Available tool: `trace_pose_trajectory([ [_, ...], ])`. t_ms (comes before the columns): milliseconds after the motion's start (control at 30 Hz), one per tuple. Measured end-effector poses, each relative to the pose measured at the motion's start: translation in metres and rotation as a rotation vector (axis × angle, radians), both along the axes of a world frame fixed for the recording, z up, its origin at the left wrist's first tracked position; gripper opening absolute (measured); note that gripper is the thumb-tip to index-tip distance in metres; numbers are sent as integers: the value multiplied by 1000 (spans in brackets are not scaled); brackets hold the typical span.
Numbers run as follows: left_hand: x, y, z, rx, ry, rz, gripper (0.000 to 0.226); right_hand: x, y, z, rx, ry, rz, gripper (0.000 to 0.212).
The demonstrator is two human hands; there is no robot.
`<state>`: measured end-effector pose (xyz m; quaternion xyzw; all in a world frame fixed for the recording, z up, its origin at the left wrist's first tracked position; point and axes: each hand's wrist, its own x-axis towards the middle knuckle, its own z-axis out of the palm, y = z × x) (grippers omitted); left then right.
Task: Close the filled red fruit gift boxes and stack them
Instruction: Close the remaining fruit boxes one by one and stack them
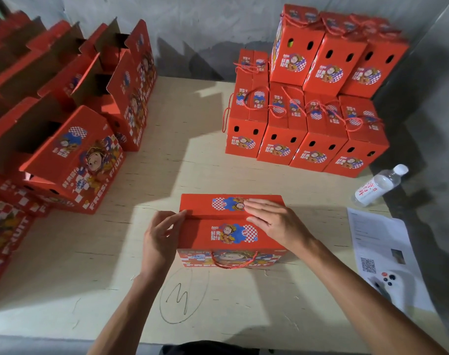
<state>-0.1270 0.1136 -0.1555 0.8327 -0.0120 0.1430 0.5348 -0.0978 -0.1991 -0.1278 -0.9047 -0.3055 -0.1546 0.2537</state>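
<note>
We are pressing our flat right hand (272, 221) on the top flaps of the gift box (231, 234) at the counter's (192, 170) near edge while our left hand's (159, 237) fingers (178, 216) are pinching the flap end, so the lid seats before stacking.

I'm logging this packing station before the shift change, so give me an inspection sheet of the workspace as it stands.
Surface: pale wooden table, pencilled oval with a scribble near the front edge.
Job's things: closed red box in front; stack of closed boxes back right; open boxes at left.
Clutter: water bottle, printed sheet, white phone at right.
Grippers: left hand pinches the box's left end; right hand lies flat on its lid.
Cables: nothing seen.
Surroundings: grey wall behind.
</note>
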Motion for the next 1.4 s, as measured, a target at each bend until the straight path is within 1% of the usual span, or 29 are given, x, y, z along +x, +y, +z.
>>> trace_pose_trajectory([
  [133, 2, 2, -3, -1, 1, -4, 22, -4, 2, -4, 9, -42, -42, 37],
  [300, 1, 3, -6, -11, -10, -11, 23, -4, -9, 1, 0, 33, -10, 34],
  [500, 3, 4, -10, -13, -38, -7, 24, -18, -35, -6, 69, -39, -151, 34],
  [767, 5, 5, -13, -49, -6, -18, 22, -22, -38, -5, 17, -47, -128, 35],
  [900, 2, 8, -12, -96, -5, -68, 23, -35, -55, -13, 55, -146, -253, 25],
  [1000, 0, 8, -9, -152, 23, -83, 21, -45, -43, -24, 101, -145, -326, 22],
  [1133, 1, 5, -2, -228, 66, -70, 17, -46, -38, -27, 130, -163, -362, 19],
  [1233, -2, 2, 1, -245, 116, -52, 15, -47, -34, -23, 153, -134, -398, 19],
  [1367, -1, 0, 2, -221, 120, -47, 15, -45, -32, -13, 159, -104, -472, 15],
  [1400, -2, 2, 3, -214, 125, -65, 15, -39, -32, -7, 141, -83, -488, 17],
])
